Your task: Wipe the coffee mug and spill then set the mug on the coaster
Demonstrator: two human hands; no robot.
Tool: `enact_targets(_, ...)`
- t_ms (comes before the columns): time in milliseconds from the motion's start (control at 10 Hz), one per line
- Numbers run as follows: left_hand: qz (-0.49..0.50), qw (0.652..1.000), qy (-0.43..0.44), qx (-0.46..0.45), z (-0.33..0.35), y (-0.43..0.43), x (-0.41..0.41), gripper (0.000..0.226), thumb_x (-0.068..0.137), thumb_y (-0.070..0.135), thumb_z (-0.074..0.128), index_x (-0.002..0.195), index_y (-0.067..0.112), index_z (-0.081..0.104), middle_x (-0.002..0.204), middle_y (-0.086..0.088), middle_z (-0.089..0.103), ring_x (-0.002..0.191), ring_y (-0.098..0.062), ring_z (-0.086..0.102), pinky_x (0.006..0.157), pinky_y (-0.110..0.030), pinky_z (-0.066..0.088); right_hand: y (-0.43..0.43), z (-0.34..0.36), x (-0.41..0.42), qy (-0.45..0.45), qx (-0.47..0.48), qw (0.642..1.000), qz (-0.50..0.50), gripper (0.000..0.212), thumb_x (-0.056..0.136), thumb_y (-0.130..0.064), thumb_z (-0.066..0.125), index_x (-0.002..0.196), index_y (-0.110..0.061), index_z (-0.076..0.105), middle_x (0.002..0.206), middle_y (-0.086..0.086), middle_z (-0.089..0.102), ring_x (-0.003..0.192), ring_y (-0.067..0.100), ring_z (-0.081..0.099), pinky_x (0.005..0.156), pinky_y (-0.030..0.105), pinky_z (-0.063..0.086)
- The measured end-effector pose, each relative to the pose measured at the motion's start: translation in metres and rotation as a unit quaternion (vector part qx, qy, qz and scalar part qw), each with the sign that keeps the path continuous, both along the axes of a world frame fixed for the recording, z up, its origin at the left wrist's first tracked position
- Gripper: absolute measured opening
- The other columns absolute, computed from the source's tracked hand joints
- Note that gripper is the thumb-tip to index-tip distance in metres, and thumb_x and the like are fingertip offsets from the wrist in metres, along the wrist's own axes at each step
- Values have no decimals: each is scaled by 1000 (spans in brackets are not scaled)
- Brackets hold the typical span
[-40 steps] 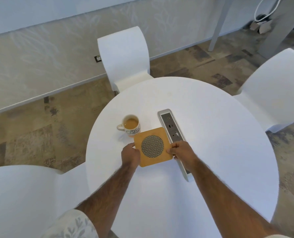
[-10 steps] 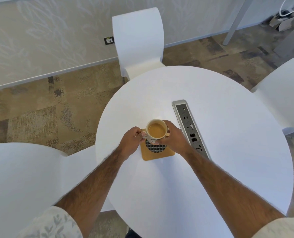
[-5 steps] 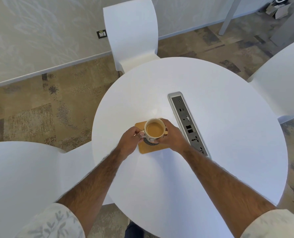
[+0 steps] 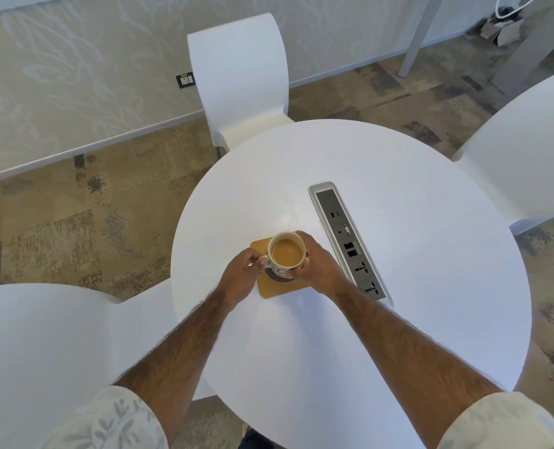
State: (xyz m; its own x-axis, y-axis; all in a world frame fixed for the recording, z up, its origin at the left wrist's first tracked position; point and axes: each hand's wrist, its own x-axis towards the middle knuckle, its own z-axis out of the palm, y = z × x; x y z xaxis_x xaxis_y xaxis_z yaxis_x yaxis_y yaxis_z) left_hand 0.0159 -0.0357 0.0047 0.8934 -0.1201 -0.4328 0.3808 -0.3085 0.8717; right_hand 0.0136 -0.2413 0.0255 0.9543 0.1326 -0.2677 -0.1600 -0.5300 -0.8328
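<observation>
- While the right hand (image 4: 314, 265) wraps the mug (image 4: 285, 254), the left hand (image 4: 241, 275) pinches its handle.
- Full of coffee, the mug sits over the coaster (image 4: 280, 288); contact unclear.
- Right of them lies a socket strip (image 4: 348, 241) in the table (image 4: 415, 286).

Reached both bare forearms forward, converging toward the middle, sleeves bunched up near the elbows. Had the left hand (image 4: 240, 276) curled with fingertips pinched at the mug (image 4: 286, 253) handle, and the right hand (image 4: 317, 264) cupped round its other side, fingers wrapped.
</observation>
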Motion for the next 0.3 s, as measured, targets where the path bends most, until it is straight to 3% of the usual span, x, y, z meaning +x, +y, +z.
enact_targets(100, -11, 999, -7, 30, 4, -1, 2, 18, 100, 29, 59, 88, 16, 58, 89, -3, 63, 88, -21, 58, 85, -47, 53, 2, 7, -2, -12, -10, 1000, -2, 69, 57, -51, 77, 120, -41, 50, 111, -24, 66, 101, 0, 65, 82, 45, 58)
enact_targets(200, -42, 991, -22, 122, 13, -1, 10, 18, 100, 34, 58, 83, 26, 54, 91, 5, 63, 84, -15, 57, 68, -30, 45, -4, 27, -9, -14, -25, 999, -22, 73, 60, -53, 71, 124, -56, 37, 107, -53, 54, 100, -12, 60, 69, 14, 46)
enact_targets(300, -65, 985, -17, 158, 17, 2, 10, 18, 99, 32, 58, 84, 27, 52, 95, 4, 63, 86, -13, 57, 65, -25, 42, -11, 32, -27, -6, -58, 997, -46, 76, 72, -40, 72, 136, -56, 35, 120, -38, 60, 118, 4, 60, 79, 13, 49)
